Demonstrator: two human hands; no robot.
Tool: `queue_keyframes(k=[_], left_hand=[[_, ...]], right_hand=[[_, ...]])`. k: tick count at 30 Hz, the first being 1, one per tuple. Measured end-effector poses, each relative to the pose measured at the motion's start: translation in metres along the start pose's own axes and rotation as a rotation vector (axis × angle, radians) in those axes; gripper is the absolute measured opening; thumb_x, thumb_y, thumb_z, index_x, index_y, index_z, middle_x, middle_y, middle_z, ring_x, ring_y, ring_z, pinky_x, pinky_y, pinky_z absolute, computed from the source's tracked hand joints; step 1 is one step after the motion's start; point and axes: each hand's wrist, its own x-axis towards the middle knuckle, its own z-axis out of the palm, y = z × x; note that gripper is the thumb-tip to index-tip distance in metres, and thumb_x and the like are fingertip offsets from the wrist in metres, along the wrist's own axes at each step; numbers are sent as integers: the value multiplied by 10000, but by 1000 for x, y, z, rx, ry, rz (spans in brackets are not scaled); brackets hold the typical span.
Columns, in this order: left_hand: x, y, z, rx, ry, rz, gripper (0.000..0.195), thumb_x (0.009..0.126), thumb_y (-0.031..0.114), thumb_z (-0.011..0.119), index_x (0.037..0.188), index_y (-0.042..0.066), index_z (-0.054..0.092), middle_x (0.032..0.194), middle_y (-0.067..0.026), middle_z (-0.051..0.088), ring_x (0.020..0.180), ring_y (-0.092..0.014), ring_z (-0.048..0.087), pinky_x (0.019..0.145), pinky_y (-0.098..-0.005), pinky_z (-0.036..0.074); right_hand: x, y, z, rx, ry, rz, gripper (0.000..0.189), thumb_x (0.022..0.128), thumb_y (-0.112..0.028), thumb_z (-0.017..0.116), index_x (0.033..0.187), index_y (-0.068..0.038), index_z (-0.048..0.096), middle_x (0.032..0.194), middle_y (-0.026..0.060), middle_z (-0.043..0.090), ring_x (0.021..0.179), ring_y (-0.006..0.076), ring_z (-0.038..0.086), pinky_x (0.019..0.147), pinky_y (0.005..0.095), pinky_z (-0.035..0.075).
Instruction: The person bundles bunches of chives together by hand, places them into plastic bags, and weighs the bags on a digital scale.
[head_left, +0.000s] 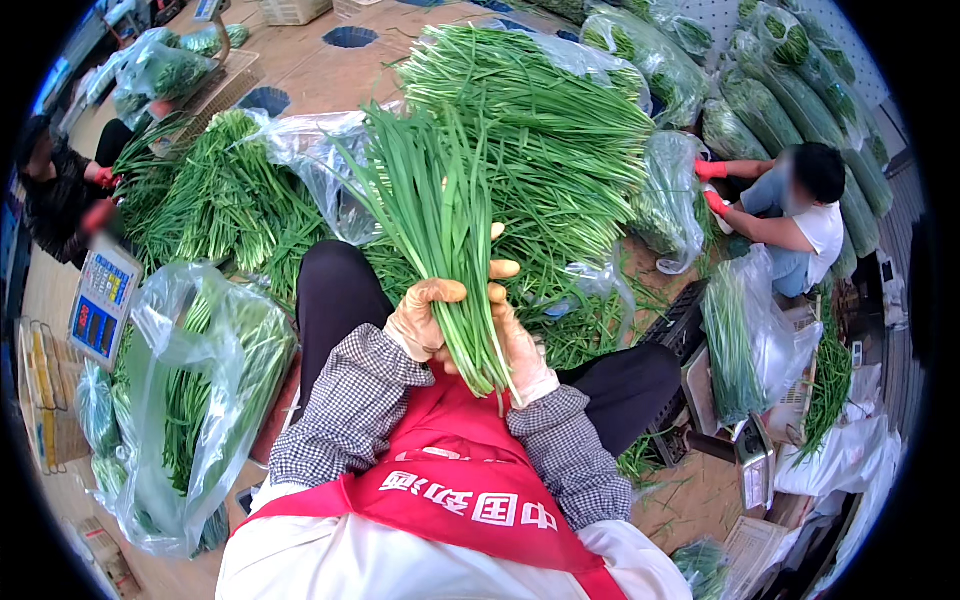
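A bunch of long green garlic chives (442, 217) is held upright between my two gloved hands over my lap, pale stem ends toward me. My left hand (424, 319) closes around the lower stems from the left, thumb across them. My right hand (519, 334) holds the same stems from the right, its fingers partly extended. Both gloves look thin and stained yellowish. Beyond the bunch lies a big heap of chives (540, 142), partly under clear plastic. Another heap (240, 195) lies to the left, beside a crumpled clear plastic bag (330, 165).
An open plastic bag of chives (217, 390) and a digital scale (105, 304) stand at left. A black crate (675, 322), bagged chives (731, 352) and another scale (754, 461) are at right. Co-workers in red gloves sit at far left (56, 195) and right (795, 217).
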Motion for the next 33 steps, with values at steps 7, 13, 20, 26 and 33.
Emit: queue_keyframes(k=[7,13,20,26,33], left_hand=[[-20,10,14,27,212,46,839,716,67,618,1469,81,248,1246,-138,552,889,-201,575,832,-369,493],[-14,-6,-5,-48,43,219,890,671,-45,618,1467,119,255,1315,-99,489,1111,-245,534,997,-381,433],[-20,-15,-16,218,183,124,770,720,-25,619,1425,97,334,1270,-49,510,1085,-175,556,926,-275,467],[-31,-15,-54,67,38,-2,574,751,63,645,1288,6,450,907,-29,569,793,-133,580,756,-312,514],[-32,-16,-46,-66,123,-35,627,745,123,730,1282,-20,439,908,-47,618,828,-170,633,793,-338,542]], right_hand=[[13,-44,21,-472,-15,-474,470,899,-82,569,1345,-12,436,1087,77,631,837,106,605,765,220,468],[22,-11,38,-749,79,-690,417,918,-73,550,1324,-8,483,1234,86,548,934,86,553,819,218,459],[30,-27,65,-1578,303,-869,275,818,-128,697,1055,-17,613,1002,64,542,875,142,557,736,278,464],[40,-32,52,-1108,226,-840,135,820,-94,666,868,21,615,819,105,573,788,233,564,920,382,426],[30,-36,55,-552,174,-668,172,896,-98,598,1022,17,617,896,39,632,783,96,557,756,227,444]])
